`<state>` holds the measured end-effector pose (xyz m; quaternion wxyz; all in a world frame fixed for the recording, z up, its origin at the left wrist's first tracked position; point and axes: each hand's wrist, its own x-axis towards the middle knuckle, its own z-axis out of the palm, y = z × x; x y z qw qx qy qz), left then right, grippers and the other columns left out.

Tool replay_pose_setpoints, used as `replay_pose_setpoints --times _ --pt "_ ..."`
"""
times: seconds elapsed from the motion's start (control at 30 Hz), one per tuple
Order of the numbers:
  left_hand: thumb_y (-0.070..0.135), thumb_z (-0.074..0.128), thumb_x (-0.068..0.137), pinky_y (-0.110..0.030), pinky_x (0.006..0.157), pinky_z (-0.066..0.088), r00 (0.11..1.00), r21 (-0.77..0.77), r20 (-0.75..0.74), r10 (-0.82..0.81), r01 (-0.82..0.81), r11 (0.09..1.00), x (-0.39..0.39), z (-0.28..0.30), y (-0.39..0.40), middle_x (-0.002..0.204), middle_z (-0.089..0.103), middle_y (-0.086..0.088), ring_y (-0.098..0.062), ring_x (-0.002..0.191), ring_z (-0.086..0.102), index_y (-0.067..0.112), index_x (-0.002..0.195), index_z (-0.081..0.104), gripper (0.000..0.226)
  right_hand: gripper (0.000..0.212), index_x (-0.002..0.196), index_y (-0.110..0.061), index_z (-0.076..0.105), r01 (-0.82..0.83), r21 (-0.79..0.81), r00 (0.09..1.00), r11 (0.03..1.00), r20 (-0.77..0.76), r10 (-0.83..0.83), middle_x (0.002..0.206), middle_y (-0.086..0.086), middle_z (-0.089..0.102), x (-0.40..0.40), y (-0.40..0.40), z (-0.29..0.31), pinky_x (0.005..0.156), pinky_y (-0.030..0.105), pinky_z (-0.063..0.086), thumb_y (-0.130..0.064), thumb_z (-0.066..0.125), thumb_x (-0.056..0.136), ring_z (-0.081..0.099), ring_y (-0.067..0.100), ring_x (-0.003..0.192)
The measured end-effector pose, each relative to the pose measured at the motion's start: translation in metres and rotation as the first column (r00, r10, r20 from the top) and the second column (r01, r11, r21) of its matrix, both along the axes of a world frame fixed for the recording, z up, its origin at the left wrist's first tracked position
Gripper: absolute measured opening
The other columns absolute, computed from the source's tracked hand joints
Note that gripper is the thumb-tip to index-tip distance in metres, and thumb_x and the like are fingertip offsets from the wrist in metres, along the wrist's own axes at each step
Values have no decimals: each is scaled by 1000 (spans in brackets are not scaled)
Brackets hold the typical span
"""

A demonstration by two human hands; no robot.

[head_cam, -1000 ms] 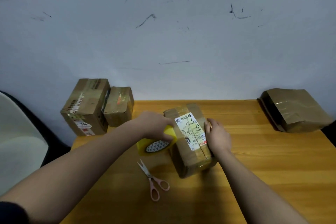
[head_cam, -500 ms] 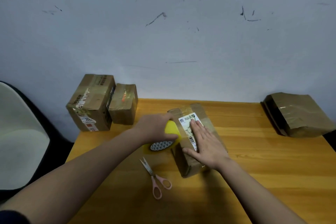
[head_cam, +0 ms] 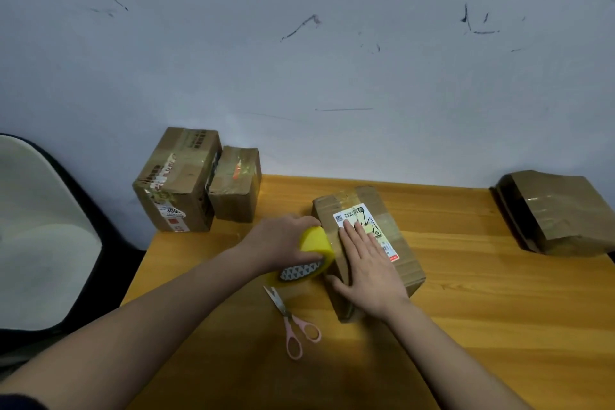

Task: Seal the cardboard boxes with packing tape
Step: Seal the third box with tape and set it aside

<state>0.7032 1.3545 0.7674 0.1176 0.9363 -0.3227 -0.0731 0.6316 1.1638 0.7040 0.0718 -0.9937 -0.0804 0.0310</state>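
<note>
Pressing flat, right hand (head_cam: 367,268) fingers (head_cam: 349,236) straight atop the box (head_cam: 396,243); left hand (head_cam: 279,240) grips the tape roll (head_cam: 314,256).

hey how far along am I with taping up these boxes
Done, it seems: two taped boxes at the table's far left and one at far right. In hand: left hand grips the yellow tape roll beside the labelled box; right hand presses its top. Left: cutting with the scissors.
</note>
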Motion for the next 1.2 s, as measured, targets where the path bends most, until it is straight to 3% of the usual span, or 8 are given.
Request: replay_pose_setpoints --times 0.43,0.57,0.67,0.8,0.87,0.97,1.07,1.2 --pt "53 68 80 -29 87 48 983 -11 -183 13 -15 1000 11 -28 12 129 58 3 -15 112 55 38 135 42 63 86 154 -21 -8 -6 11 1000 1000 -28 7 160 -5 -18 0 -8 0 114 26 -15 -60 38 93 -21 11 145" --pt "58 63 82 -27 80 44 985 141 -168 43 -19 990 1 -53 20 129 56 0 -19 113 55 40 139 38 65 89 154 -21 -7 -28 -14 999 1000 -44 27 159 -5 -19 2 -6 -4 120 31 -10 -68 22 85 -21 12 146" --pt "62 64 78 -32 86 47 971 89 -208 119 -103 991 -1 -70 13 132 55 0 -21 114 55 40 136 41 66 91 153 -29 -10 -43 -14 998 999 -55 42 159 -3 -21 5 -12 -6 116 29 -15 -73 11 77 -23 13 145" --pt "56 67 79 -31 87 44 953 47 -266 143 -136 990 -3 -79 3 131 55 -2 -23 116 55 35 135 44 64 86 153 -35 -6 -53 59 997 997 -60 57 158 -8 -22 4 -13 -2 111 24 -19 -78 22 84 -24 10 144" --pt "55 67 80 -31 85 44 947 35 -280 156 -153 988 -4 -84 0 130 56 -3 -23 114 55 33 135 44 64 76 154 -35 6 3 133 999 991 -38 2 160 -11 -11 5 -7 -2 113 22 -14 -70 27 90 -15 8 147" --pt "53 67 81 -28 78 41 950 18 -268 160 -161 987 -5 -86 -4 127 58 -4 -24 110 57 31 134 43 63 63 147 -23 36 203 243 969 949 91 -230 155 -5 30 16 10 -3 117 30 15 -56 46 94 23 15 144" --pt "52 67 82 -26 74 37 952 6 -268 148 -152 988 -5 -84 -6 126 57 -5 -25 110 57 28 133 43 62 66 130 -13 56 349 177 905 920 189 -380 130 5 55 29 33 -11 103 41 39 -48 73 77 51 26 122" --pt "53 67 80 -28 73 39 940 1 -306 152 -160 987 -5 -87 -6 125 59 -6 -26 108 58 26 129 43 62 72 120 -9 65 330 26 916 944 231 -327 117 11 65 30 40 -19 91 46 52 -39 87 58 63 31 106"
